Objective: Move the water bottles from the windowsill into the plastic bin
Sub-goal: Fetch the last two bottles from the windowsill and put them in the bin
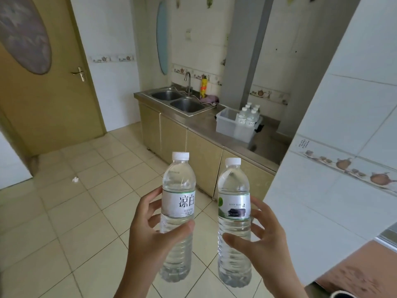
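Mid-carry, the left hand [148, 231] and right hand [264, 235] each wrap fingers around an upright water bottle, left bottle [178, 211], right bottle [234, 220], low in the frame, so next comes reaching the plastic bin [229, 125], already part-filled, at centre right on the counter [206, 125].

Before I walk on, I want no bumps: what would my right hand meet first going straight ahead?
Likely the cabinet front below the counter; the right hand with its bottle has open floor until then. Depth is unclear.
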Motion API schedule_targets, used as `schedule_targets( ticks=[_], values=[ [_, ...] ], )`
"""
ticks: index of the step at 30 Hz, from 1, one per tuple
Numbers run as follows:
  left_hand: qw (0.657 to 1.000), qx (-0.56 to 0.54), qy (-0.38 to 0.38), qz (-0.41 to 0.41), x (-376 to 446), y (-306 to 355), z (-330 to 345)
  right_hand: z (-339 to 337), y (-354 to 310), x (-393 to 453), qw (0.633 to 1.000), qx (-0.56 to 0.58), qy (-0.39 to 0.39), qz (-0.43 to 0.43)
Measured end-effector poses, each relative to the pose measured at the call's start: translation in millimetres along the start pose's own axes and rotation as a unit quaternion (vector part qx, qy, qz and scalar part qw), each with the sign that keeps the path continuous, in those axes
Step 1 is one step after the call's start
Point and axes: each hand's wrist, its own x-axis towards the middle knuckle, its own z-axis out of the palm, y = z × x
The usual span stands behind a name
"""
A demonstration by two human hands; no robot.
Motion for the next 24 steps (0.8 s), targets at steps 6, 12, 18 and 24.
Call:
schedule_targets(
  ticks=[6,12,18,24],
  values=[
    [1.000,-0.001,-0.015,-0.020,110.3,-23.6,24.7,18.5,11.9,104.9,1.000,-0.005,0.028,0.010],
    [1.000,-0.002,-0.008,-0.027,226.3,-55.5,65.4,31.0,42.2,231.2,0.999,0.001,0.033,0.018],
    [0.999,0.004,-0.003,-0.038,343.7,-74.0,110.2,41.5,57.4,362.7,0.999,0.007,0.031,0.022],
    [0.998,-0.006,-0.030,-0.049,442.4,-86.6,148.2,49.1,67.7,463.9,0.999,0.001,0.038,0.026]
  ],
)
